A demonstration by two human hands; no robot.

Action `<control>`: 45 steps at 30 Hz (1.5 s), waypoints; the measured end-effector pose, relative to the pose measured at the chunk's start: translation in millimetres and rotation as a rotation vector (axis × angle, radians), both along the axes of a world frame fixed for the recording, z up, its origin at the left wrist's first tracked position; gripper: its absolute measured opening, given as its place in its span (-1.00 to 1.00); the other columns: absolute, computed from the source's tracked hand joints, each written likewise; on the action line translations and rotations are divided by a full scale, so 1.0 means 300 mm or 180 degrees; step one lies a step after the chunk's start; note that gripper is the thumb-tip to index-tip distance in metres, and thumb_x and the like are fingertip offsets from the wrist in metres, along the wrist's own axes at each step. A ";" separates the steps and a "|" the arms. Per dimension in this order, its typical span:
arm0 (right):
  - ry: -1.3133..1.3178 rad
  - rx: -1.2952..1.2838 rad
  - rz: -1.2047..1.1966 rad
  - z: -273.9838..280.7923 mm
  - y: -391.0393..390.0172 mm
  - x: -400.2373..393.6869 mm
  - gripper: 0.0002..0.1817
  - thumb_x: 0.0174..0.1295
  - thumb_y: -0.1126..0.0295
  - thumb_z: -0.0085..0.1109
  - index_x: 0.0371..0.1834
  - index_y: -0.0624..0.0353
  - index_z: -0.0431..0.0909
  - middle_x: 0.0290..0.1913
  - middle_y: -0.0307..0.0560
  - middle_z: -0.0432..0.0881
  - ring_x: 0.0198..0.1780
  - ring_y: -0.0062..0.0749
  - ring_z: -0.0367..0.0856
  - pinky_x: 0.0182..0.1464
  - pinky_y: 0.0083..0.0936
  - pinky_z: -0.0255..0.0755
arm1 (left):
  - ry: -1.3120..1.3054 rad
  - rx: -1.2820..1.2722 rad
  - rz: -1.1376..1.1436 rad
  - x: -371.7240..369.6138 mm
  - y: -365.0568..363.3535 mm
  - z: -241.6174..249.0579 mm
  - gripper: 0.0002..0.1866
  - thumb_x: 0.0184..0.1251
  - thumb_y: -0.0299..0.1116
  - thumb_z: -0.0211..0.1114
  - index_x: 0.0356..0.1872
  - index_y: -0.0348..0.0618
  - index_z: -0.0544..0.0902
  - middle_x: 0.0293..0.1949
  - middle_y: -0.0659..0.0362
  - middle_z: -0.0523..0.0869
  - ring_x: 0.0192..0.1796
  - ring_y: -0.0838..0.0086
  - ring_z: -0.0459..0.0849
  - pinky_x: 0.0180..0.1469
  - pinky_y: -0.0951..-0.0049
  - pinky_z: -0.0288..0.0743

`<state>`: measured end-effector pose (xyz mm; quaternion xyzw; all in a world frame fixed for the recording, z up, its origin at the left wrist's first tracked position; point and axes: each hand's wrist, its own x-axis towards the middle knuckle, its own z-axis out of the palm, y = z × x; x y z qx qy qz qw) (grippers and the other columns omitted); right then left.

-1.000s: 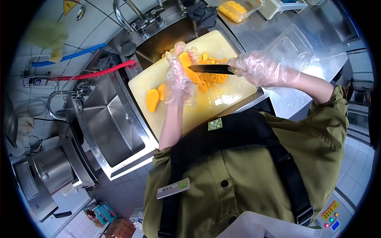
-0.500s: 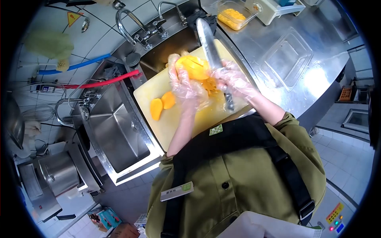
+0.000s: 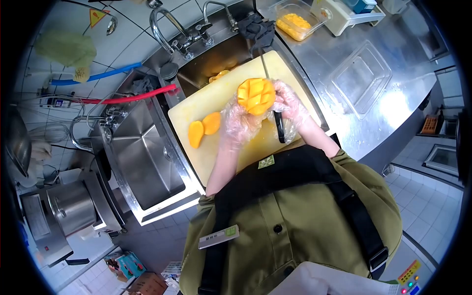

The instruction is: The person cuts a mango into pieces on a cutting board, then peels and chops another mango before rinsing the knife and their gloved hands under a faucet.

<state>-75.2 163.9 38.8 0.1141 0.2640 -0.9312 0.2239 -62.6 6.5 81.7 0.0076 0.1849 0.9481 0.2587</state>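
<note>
Between my two gloved hands is a scored mango half [image 3: 256, 96], its yellow flesh opened out in cubes and facing up. My left hand [image 3: 239, 122], in a clear plastic glove, is closed around its left and lower side. My right hand [image 3: 291, 109], gloved too, grips the knife [image 3: 279, 127] by its black handle, and its fingers touch the mango's right edge. The blade points away from me, seen nearly edge-on. Two smooth mango pieces [image 3: 195, 134] lie on the cutting board [image 3: 184, 110], left of my hands. Some flesh on the board is partly hidden under my hands.
Behind the board is a sink [image 3: 196, 76] with mango scraps and a dark cloth [image 3: 256, 30] on its rim. Another sink [image 3: 147, 162] is at the left. On the right counter are a container of diced mango [image 3: 294, 25] and a clear tray [image 3: 361, 81].
The mango half has turned so its cubes face up and has shifted right and slightly down. The knife blade has rotated from broadside to nearly edge-on.
</note>
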 end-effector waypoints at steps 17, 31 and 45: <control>0.4556 0.7364 -0.0178 0.029 0.075 0.209 -0.56 0.03 0.51 -0.10 0.07 0.17 0.36 -0.12 0.00 0.51 -0.40 -0.27 0.56 -0.41 -0.42 0.47 | -0.0466 -0.2211 0.1327 0.055 0.036 -0.213 -0.78 0.12 -0.53 0.05 -0.17 -0.28 0.42 -0.29 0.14 0.49 -0.22 0.42 0.53 -0.09 0.46 0.49; 0.3412 0.6918 0.1019 -0.097 -0.012 0.223 -0.54 0.08 0.44 -0.15 0.12 0.20 0.28 -0.05 0.02 0.47 -0.33 -0.18 0.57 -0.32 -0.35 0.48 | -0.0798 -0.2312 0.0797 0.182 0.010 -0.351 -0.66 0.21 -0.38 0.09 0.01 -0.18 0.33 -0.22 0.14 0.52 -0.27 0.45 0.52 -0.25 0.53 0.45; 0.3380 0.6752 0.0795 -0.171 -0.052 0.259 -0.51 0.13 0.45 -0.17 0.20 0.18 0.21 0.00 0.06 0.45 -0.12 -0.15 0.54 -0.14 -0.39 0.46 | -0.1383 -0.1152 0.1159 0.211 -0.027 -0.323 -0.69 0.21 -0.31 0.05 -0.03 -0.17 0.39 -0.21 0.13 0.53 -0.24 0.38 0.53 -0.21 0.45 0.45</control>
